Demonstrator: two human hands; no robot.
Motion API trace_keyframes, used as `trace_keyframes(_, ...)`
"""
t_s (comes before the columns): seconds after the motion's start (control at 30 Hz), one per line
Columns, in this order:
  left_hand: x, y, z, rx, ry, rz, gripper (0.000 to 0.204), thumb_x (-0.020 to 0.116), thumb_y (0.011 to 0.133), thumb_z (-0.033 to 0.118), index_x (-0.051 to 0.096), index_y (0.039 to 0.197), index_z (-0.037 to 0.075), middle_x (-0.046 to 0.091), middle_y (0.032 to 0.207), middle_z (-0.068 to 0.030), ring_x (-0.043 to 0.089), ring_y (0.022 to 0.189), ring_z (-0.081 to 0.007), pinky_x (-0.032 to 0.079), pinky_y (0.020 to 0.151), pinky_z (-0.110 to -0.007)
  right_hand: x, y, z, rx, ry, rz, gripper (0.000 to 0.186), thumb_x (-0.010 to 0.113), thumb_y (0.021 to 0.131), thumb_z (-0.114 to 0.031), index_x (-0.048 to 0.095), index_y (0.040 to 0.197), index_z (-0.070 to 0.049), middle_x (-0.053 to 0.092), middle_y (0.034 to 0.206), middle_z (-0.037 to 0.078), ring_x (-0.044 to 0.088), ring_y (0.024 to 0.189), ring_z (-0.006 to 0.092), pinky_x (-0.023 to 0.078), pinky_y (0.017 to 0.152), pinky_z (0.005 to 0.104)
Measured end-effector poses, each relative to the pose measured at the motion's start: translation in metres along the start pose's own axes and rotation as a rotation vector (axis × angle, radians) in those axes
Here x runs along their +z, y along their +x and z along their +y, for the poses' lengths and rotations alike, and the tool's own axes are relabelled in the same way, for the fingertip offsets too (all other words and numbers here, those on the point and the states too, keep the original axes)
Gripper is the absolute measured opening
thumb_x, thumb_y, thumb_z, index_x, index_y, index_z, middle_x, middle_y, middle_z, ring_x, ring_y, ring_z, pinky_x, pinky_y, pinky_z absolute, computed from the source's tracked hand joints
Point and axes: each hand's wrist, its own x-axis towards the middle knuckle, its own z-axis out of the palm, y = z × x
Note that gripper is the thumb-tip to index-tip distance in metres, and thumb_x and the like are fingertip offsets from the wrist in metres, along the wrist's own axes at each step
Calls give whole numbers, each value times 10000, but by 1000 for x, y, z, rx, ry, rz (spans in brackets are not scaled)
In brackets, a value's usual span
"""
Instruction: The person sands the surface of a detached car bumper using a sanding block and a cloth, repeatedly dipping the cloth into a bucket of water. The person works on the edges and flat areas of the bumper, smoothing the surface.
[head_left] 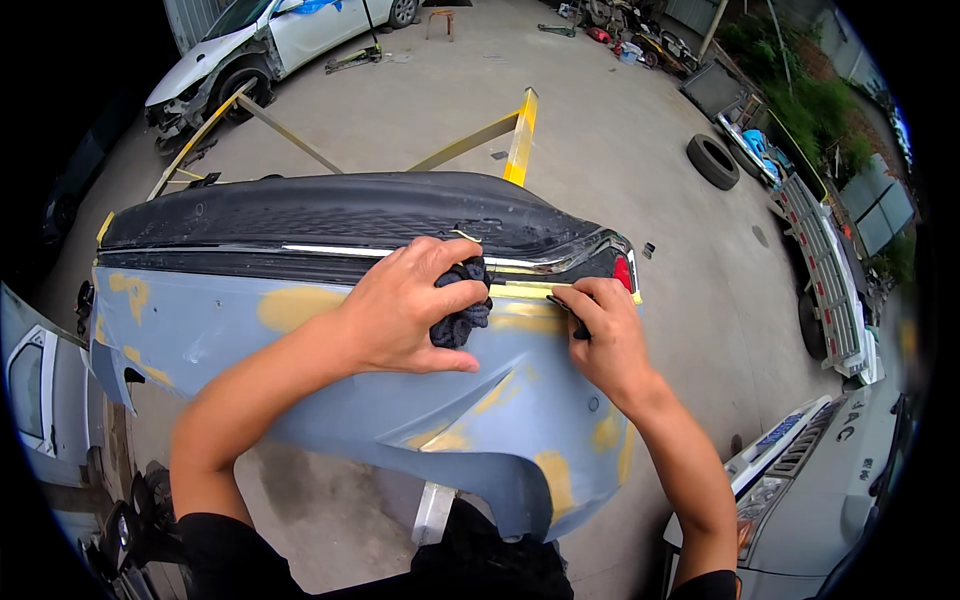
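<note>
A grey bumper (pixel 210 310) with yellow filler patches lies across a stand below me, with black plastic trim (pixel 340 210), a chrome strip and a red reflector (pixel 621 271) along its far side. My left hand (pixel 410 300) grips a bunched dark cloth (pixel 462 318) near that trim, its thumb stretched out below the cloth. My right hand (pixel 605 335) is closed on a small dark object (pixel 580 330), mostly hidden by the fingers, at the yellow tape (pixel 525 290) under the chrome strip.
The yellow stand (pixel 521 140) rises behind the bumper. A partly dismantled white car (pixel 280 40) stands at upper left. A loose tyre (pixel 712 160) and a slatted metal panel (pixel 820 270) are at right. A light truck front (pixel 810 500) fills the lower right; a car door (pixel 40 390) is at left.
</note>
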Motion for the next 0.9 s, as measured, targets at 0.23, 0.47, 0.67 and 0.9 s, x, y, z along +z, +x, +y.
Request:
trace_keyframes(0.23,-6,34,-24,-139,-253,91,346,841,642,124,613,897,74,615,1057,-95,637,941,-267,535,802,-357,9,18,-11,-20,204,-90,372,700,667,67,723,1019,-51,641,978,80,597,937,281,476,814,393)
trace_keyframes(0.47,12,54,-51,-109,-395,260,379,861,640,143,619,905,22,622,1036,-130,627,942,-252,500,834,-336,8,18,-9,28,141,-40,354,708,661,87,711,993,-35,649,932,84,614,878,284,498,783,384)
trace_keyframes(0.67,19,54,-48,-157,-530,248,395,868,644,156,629,925,17,626,1030,-119,617,952,-225,488,851,-321,15,28,-17,-2,238,-95,354,727,671,71,723,1005,-45,652,939,77,610,888,279,499,781,383)
trace_keyframes(0.9,23,52,-52,-242,-588,190,389,864,652,174,626,917,15,619,1008,-106,604,933,-202,479,835,-315,5,28,-2,-13,266,-196,389,707,636,68,730,1012,-30,629,967,74,590,908,274,475,798,384)
